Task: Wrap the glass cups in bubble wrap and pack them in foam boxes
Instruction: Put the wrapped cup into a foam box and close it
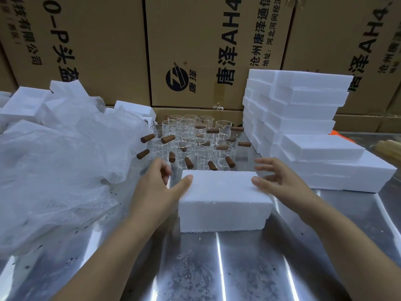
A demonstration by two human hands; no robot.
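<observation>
White rectangular foam box (223,198) lying on shiny metal counter (238,268), between left hand (159,184) and right hand (280,179), both spread loose, thumbs touching its top corners. Clear glass cups with brown wooden handles (191,137) clustered just behind.

A shiny steel desk (238,268) with dark specks fills the foreground, catching bright streaks of overhead light. Behind it, tall brown cardboard cartons (206,51) printed with black Chinese characters and a round blue logo stand stacked like a wall. Lower cartons (195,115) sit beneath them at desk level.
</observation>
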